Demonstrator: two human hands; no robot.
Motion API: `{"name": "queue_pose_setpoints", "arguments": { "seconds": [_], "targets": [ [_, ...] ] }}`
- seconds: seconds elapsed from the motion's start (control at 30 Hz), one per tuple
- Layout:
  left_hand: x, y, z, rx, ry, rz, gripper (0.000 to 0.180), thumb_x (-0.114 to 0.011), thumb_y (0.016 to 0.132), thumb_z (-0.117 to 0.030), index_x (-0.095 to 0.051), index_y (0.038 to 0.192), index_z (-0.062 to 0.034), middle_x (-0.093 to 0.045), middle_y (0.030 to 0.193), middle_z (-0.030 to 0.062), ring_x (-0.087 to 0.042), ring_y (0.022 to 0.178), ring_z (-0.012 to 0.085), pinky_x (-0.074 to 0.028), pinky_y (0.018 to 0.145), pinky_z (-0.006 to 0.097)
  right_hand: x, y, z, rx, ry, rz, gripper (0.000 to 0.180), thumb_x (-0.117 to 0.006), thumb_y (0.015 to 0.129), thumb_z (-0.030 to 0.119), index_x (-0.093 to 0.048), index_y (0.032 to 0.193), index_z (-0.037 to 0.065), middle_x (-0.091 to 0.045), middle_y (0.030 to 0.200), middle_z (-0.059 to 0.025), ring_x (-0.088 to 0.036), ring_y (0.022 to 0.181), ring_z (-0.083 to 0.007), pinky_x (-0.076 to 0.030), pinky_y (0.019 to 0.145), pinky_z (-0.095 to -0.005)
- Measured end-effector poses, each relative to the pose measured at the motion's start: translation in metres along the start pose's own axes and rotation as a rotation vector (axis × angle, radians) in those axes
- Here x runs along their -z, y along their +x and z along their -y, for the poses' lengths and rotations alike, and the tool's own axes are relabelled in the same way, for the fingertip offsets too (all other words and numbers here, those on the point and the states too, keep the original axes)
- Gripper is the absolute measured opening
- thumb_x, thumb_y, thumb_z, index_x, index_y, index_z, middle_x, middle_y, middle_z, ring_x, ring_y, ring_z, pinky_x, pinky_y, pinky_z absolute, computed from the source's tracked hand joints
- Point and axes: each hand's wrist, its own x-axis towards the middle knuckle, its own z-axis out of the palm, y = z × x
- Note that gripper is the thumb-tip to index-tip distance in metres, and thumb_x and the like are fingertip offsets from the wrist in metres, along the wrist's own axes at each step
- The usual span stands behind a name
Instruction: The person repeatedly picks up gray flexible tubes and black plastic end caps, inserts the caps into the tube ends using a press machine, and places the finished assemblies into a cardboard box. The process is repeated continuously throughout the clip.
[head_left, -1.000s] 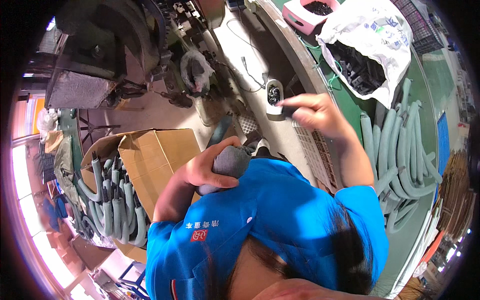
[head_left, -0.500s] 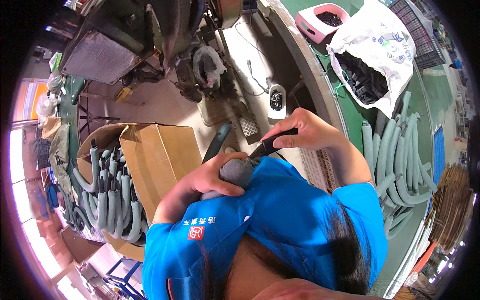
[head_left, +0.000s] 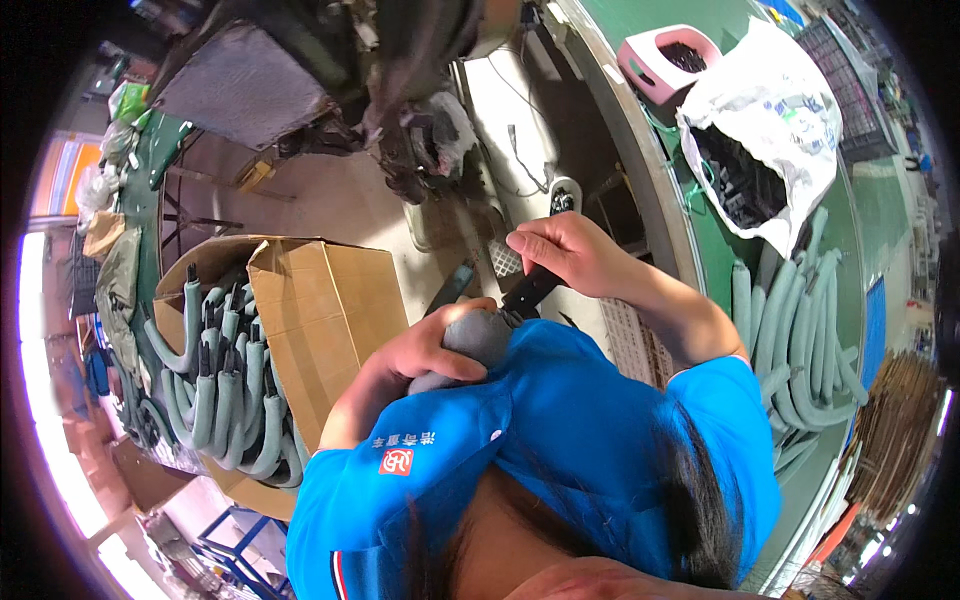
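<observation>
Gripping one grey foam tube [head_left: 478,338] and one black part [head_left: 530,291], both hands closed.

The left hand [head_left: 425,350] curls its fingers in a closed grip close to the chest, while the right hand [head_left: 560,250], forearm bent, pinches shut just above it.

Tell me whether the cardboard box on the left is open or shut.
Open: the cardboard box has its flaps up, with grey foam tubes standing inside.
</observation>
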Motion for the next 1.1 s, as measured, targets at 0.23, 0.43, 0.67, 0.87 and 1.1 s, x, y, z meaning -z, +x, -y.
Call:
{"name": "queue_pose_setpoints", "arguments": {
  "seconds": [0.23,0.43,0.67,0.87,1.1],
  "targets": [
    [0.09,0.003,0.026,0.025,-0.432,0.09,0.066,-0.068,0.065,-0.016,-0.037,0.123,-0.0057,-0.049,0.059,0.0116,-0.047,0.043,0.0174,-0.038,0.035,0.026,-0.05,0.091,-0.097,0.067,-0.044,-0.411,0.056,-0.036,0.096,0.043,-0.047,0.065,-0.001,-0.041,0.053,-0.0139,-0.04,0.05,-0.0236,-0.034,0.053,-0.0396],
    [0.141,-0.004,0.003,-0.105,-0.396,0.035,0.06,-0.065,0.067,-0.014,-0.04,0.12,-0.0053,-0.049,0.059,0.0118,-0.046,0.04,0.018,-0.038,0.036,0.027,-0.047,0.164,-0.067,0.048,-0.358,-0.409,0.059,-0.035,0.096,0.04,-0.046,0.059,-0.005,-0.049,0.055,-0.0238,-0.055,0.06,-0.0441,-0.042,0.056,-0.0479],
    [0.171,-0.017,-0.018,-0.154,-0.303,-0.111,0.063,-0.068,0.06,-0.015,-0.043,0.115,-0.0004,-0.048,0.056,0.0136,-0.045,0.039,0.019,-0.036,0.032,0.027,0.014,0.263,-0.174,0.188,-0.168,-0.406,0.026,-0.046,0.092,0.032,-0.057,0.098,0.009,-0.063,0.091,-0.0043,-0.062,0.075,-0.0221,-0.052,0.065,-0.0323],
    [0.168,-0.038,-0.007,-0.033,-0.296,-0.136,0.073,-0.067,0.058,-0.014,-0.036,0.123,-0.0037,-0.05,0.059,0.0135,-0.046,0.042,0.0188,-0.039,0.035,0.028,-0.024,0.3,-0.168,0.058,-0.625,-0.464,0.024,-0.047,0.091,0.03,-0.057,0.096,0.009,-0.063,0.089,-0.0049,-0.061,0.076,-0.0212,-0.051,0.068,-0.0328],
    [0.169,-0.064,0.024,-0.069,-0.432,-0.059,0.078,-0.068,0.06,-0.015,-0.032,0.129,-0.0086,-0.05,0.068,0.0123,-0.05,0.051,0.0194,-0.04,0.039,0.029,-0.03,0.298,-0.176,0.007,-0.78,-0.553,0.021,-0.049,0.09,0.028,-0.059,0.093,0.009,-0.063,0.086,-0.0055,-0.061,0.077,-0.0201,-0.05,0.071,-0.0333]
  ]
}}
